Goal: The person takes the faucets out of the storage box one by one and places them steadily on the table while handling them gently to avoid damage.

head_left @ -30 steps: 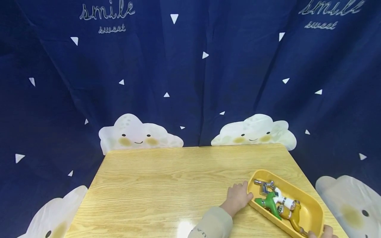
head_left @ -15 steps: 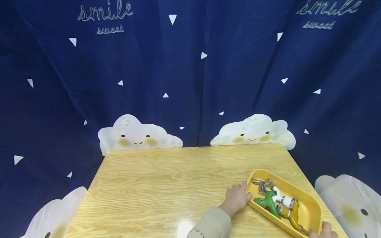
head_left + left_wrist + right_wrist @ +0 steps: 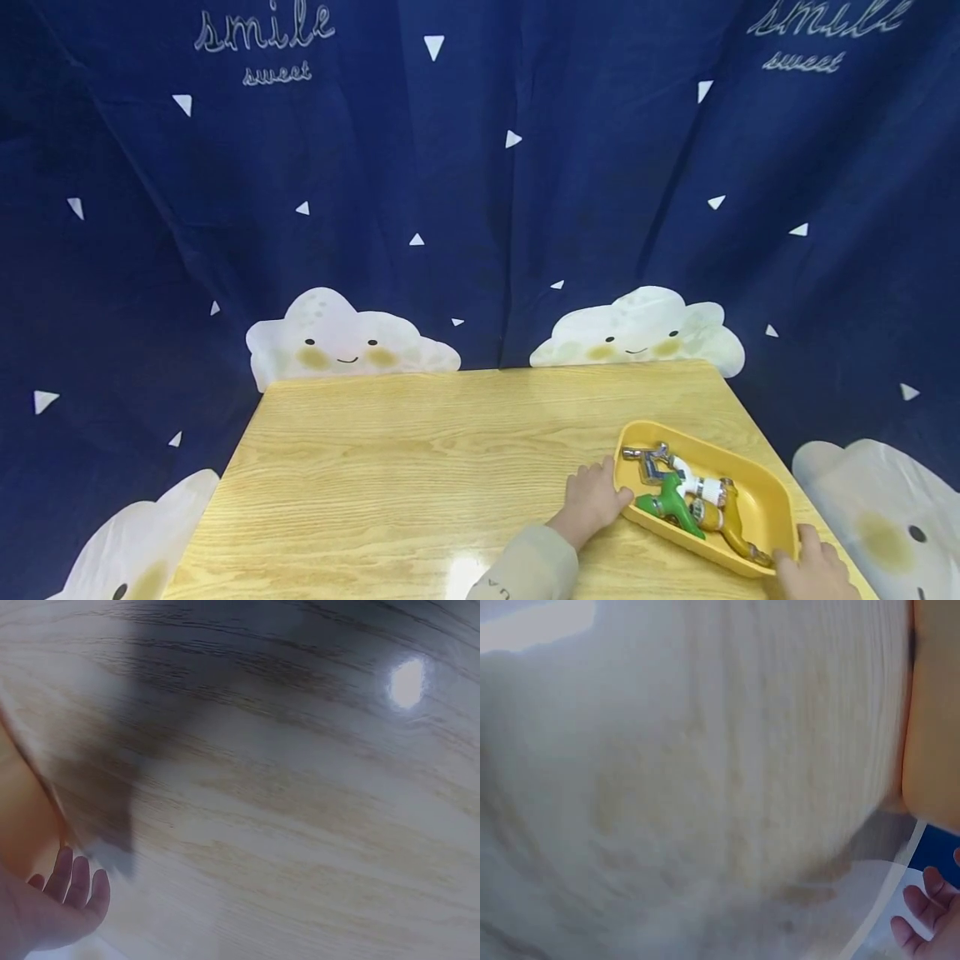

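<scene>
A yellow plastic tray [image 3: 768, 492] sits at an angle on the right part of the table. Several taps lie piled in it: a chrome one [image 3: 651, 468], a white one [image 3: 705, 487], a green one [image 3: 673, 502] and a mustard-yellow one [image 3: 731, 521]. My left hand [image 3: 591, 498] holds the tray's left end, its thumb at the front corner. At the opposite end my right hand [image 3: 813, 568] grips the rim, thumb on the near side and fingers around the outside. Both wrist views show fingers close against the tray's outer wall [image 3: 26, 806].
A wood-grain table [image 3: 390, 467] spreads left of the tray, with a bright light reflection near its front. Behind and beside it hangs a dark blue curtain [image 3: 420, 167] printed with clouds and triangles. The table's right edge runs close to my right hand.
The tray has slid left, its right end swinging inward and away from me. My right hand has come further into view with it; my left hand has shifted only slightly left.
</scene>
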`<state>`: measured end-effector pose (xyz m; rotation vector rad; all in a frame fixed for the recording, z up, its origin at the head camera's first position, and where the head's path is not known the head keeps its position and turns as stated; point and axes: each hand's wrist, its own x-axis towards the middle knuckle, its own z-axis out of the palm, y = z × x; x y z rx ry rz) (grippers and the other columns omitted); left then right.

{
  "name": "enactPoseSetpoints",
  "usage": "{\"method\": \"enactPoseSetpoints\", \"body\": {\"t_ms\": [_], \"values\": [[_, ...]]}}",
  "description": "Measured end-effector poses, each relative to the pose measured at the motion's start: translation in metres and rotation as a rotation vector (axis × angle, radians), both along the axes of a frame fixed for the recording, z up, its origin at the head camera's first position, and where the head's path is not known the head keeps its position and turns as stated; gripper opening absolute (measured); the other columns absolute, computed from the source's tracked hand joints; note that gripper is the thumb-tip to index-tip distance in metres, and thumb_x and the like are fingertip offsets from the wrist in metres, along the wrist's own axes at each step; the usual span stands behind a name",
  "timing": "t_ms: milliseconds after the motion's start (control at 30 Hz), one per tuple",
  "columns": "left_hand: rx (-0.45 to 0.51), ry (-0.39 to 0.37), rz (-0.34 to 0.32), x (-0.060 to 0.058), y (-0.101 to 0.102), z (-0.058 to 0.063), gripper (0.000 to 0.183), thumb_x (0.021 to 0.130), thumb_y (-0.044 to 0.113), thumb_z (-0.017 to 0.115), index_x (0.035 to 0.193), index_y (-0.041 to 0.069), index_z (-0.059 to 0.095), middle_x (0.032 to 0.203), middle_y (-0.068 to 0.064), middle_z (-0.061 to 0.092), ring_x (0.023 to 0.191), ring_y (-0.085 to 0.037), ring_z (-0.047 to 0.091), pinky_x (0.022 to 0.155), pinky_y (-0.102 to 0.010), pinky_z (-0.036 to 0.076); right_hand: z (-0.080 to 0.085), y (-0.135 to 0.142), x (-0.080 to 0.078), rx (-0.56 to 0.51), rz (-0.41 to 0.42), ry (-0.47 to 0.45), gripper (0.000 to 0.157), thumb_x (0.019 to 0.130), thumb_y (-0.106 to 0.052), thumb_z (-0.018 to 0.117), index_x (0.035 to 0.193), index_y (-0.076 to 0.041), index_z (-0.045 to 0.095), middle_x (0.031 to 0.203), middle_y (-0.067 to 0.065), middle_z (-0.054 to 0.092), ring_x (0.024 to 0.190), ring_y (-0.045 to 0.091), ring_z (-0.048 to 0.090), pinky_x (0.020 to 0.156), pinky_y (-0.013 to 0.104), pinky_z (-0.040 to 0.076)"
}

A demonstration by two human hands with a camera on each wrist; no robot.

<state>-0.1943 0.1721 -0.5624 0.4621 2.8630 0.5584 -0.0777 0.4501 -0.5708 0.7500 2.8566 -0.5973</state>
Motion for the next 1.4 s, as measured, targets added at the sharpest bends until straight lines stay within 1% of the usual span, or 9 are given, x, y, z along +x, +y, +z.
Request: {"method": "enactPoseSetpoints", "body": {"t_ms": [67, 167, 367, 467, 633, 867, 1000, 1167, 1400], "values": [[0.014, -0.017, 0.01, 0.001, -0.001, 0.0, 0.061, 0.081, 0.052, 0.047, 0.133, 0.02, 0.043, 0.114, 0.003, 0.058, 0.099, -0.017, 0.052, 0.085, -0.035, 0.042, 0.002, 0.004, -0.005, 0.013, 0.054, 0.016, 0.056, 0.089, -0.031, 0.042, 0.126, 0.006, 0.024, 0.107, 0.036, 0.041, 0.095, 0.051, 0.044, 0.063, 0.056, 0.041], [0.028, -0.016, 0.027, 0.002, -0.003, -0.001, 0.064, 0.08, 0.054, 0.048, 0.134, 0.021, 0.042, 0.117, 0.003, 0.056, 0.101, -0.016, 0.05, 0.086, -0.036, 0.041, 0.003, 0.009, -0.011, 0.038, 0.127, 0.064, 0.052, 0.09, -0.03, 0.041, 0.125, 0.007, 0.026, 0.106, 0.036, 0.042, 0.094, 0.051, 0.045, 0.06, 0.055, 0.042], [0.015, 0.042, 0.058, 0.002, -0.006, -0.007, 0.065, 0.077, 0.057, 0.048, 0.131, 0.02, 0.045, 0.107, 0.003, 0.055, 0.093, -0.014, 0.047, 0.08, -0.033, 0.04, 0.003, 0.011, -0.022, 0.114, 0.222, 0.205, 0.046, 0.089, -0.025, 0.044, 0.122, 0.005, 0.032, 0.105, 0.035, 0.045, 0.093, 0.052, 0.047, 0.058, 0.057, 0.041], [0.025, 0.071, 0.073, 0.002, -0.007, -0.01, 0.063, 0.077, 0.056, 0.047, 0.128, 0.019, 0.047, 0.101, 0.003, 0.053, 0.089, -0.013, 0.046, 0.075, -0.032, 0.04, 0.004, 0.011, -0.03, 0.133, 0.254, 0.231, 0.045, 0.089, -0.023, 0.045, 0.122, 0.004, 0.033, 0.107, 0.035, 0.045, 0.093, 0.052, 0.047, 0.061, 0.057, 0.041], [0.059, 0.101, 0.1, 0.002, -0.011, -0.013, 0.056, 0.075, 0.054, 0.049, 0.117, 0.017, 0.049, 0.093, 0.003, 0.05, 0.083, -0.012, 0.043, 0.07, -0.029, 0.037, 0.005, 0.011, -0.044, 0.132, 0.289, 0.226, 0.043, 0.089, -0.022, 0.044, 0.122, 0.003, 0.034, 0.111, 0.035, 0.045, 0.097, 0.053, 0.046, 0.065, 0.058, 0.04], [0.102, 0.099, 0.135, 0.004, -0.016, -0.014, 0.046, 0.073, 0.051, 0.049, 0.105, 0.017, 0.048, 0.083, 0.005, 0.041, 0.076, -0.011, 0.036, 0.065, -0.027, 0.032, 0.006, 0.012, -0.064, 0.121, 0.337, 0.183, 0.045, 0.089, -0.022, 0.044, 0.125, 0.001, 0.032, 0.116, 0.036, 0.044, 0.1, 0.054, 0.044, 0.066, 0.061, 0.039], [0.107, 0.126, 0.155, 0.003, -0.017, -0.019, 0.044, 0.074, 0.051, 0.049, 0.102, 0.017, 0.046, 0.082, 0.004, 0.039, 0.077, -0.012, 0.036, 0.065, -0.027, 0.031, 0.009, 0.01, -0.074, 0.12, 0.365, 0.176, 0.045, 0.089, -0.022, 0.044, 0.126, 0.002, 0.033, 0.116, 0.035, 0.044, 0.101, 0.053, 0.044, 0.067, 0.063, 0.039], [0.117, 0.148, 0.19, 0.002, -0.018, -0.025, 0.043, 0.073, 0.051, 0.05, 0.099, 0.018, 0.044, 0.083, 0.004, 0.037, 0.078, -0.013, 0.036, 0.067, -0.028, 0.032, 0.012, 0.007, -0.087, 0.131, 0.396, 0.135, 0.048, 0.089, -0.022, 0.042, 0.128, 0.003, 0.031, 0.122, 0.035, 0.04, 0.106, 0.053, 0.04, 0.071, 0.065, 0.037], [0.134, 0.192, 0.221, 0.005, -0.022, -0.028, 0.042, 0.073, 0.05, 0.05, 0.098, 0.017, 0.044, 0.084, 0.005, 0.039, 0.078, -0.012, 0.036, 0.069, -0.028, 0.033, 0.012, 0.001, -0.097, 0.132, 0.402, 0.127, 0.049, 0.09, -0.022, 0.041, 0.131, 0.003, 0.03, 0.123, 0.034, 0.04, 0.106, 0.054, 0.039, 0.073, 0.065, 0.035]]}}
